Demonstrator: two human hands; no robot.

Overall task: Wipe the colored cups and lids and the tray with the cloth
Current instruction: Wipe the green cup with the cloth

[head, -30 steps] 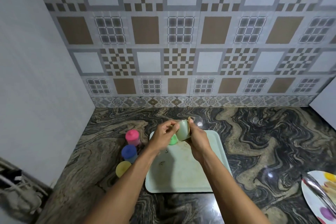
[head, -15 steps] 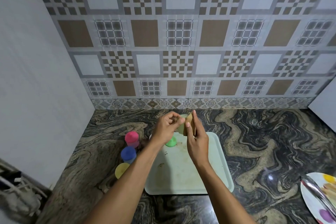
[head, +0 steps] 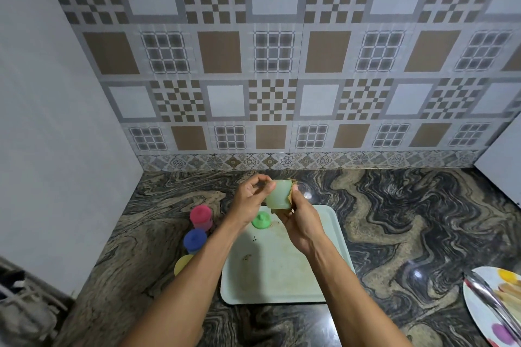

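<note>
Above the far edge of the pale green tray (head: 296, 279) I hold a pale green cup (head: 279, 194). My left hand (head: 251, 200) grips its left side. My right hand (head: 300, 218) presses a tan cloth (head: 290, 194) against its right side and bottom. A green lid (head: 261, 220) lies on the tray under my hands. Left of the tray stand a pink-lidded cup (head: 200, 217), a blue-lidded cup (head: 195, 240) and a yellow cup (head: 183, 264), partly hidden by my left forearm. The tray shows brown smudges.
The marble counter (head: 394, 220) ends at a tiled back wall and a plain wall on the left. A white plate (head: 485, 315) with coloured spots and metal tongs (head: 490, 304) lies at the right edge. A dark rack (head: 19, 301) is at the lower left.
The cup has been turned in my hands, and its pale green side now faces me. Both hands stayed over the tray's far edge, with the cloth shifting around the cup.
</note>
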